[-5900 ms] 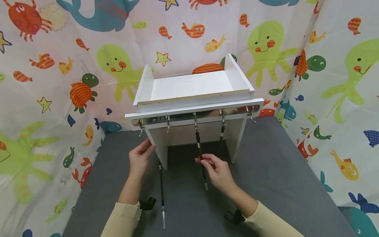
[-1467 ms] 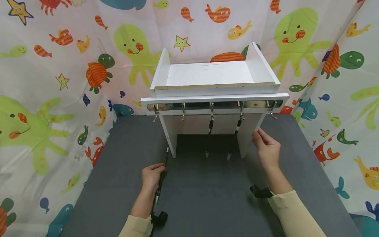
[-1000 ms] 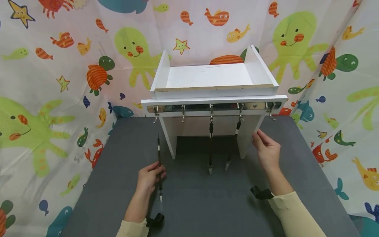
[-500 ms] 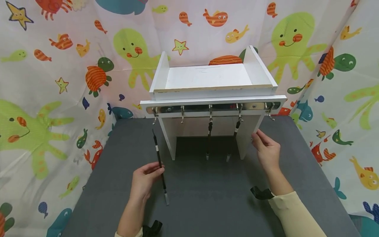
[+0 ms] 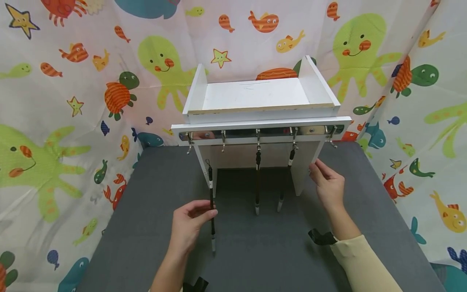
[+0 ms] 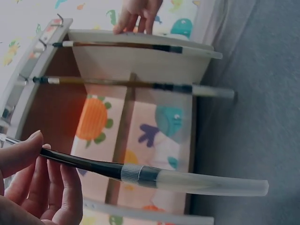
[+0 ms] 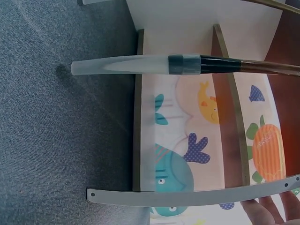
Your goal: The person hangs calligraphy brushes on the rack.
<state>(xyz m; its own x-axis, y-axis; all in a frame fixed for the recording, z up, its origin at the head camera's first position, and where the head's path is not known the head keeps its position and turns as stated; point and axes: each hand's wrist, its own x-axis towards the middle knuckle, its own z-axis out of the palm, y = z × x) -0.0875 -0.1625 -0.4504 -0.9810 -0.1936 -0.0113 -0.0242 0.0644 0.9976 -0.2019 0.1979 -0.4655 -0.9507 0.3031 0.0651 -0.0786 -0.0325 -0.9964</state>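
Note:
My left hand [image 5: 193, 223] pinches a black-handled calligraphy brush [image 5: 211, 186] between thumb and fingers. The brush stands nearly upright, its cord loop uppermost, below the left part of the hook rail [image 5: 240, 133] and apart from the hooks. A clear cap [image 6: 213, 183] covers its lower end. My right hand [image 5: 328, 184] grips the front edge of the shelf's right side panel [image 5: 304, 166]. Two capped calligraphy brushes hang between the panels: one brush [image 5: 258, 182] from the middle hook, another brush [image 5: 290, 162] from the hook to its right.
The white wooden shelf [image 5: 255, 95] stands at the back of a grey-covered table [image 5: 262, 251]. Three hooks on the rail bear no brush, two at the left and one at the far right. A sea-animal patterned curtain [image 5: 120, 24] hangs behind and at both sides.
The left-hand brush, first lying on the table, was picked up, turned upright and moved right beneath the rail. My right hand has gone from the middle brush to the right panel.

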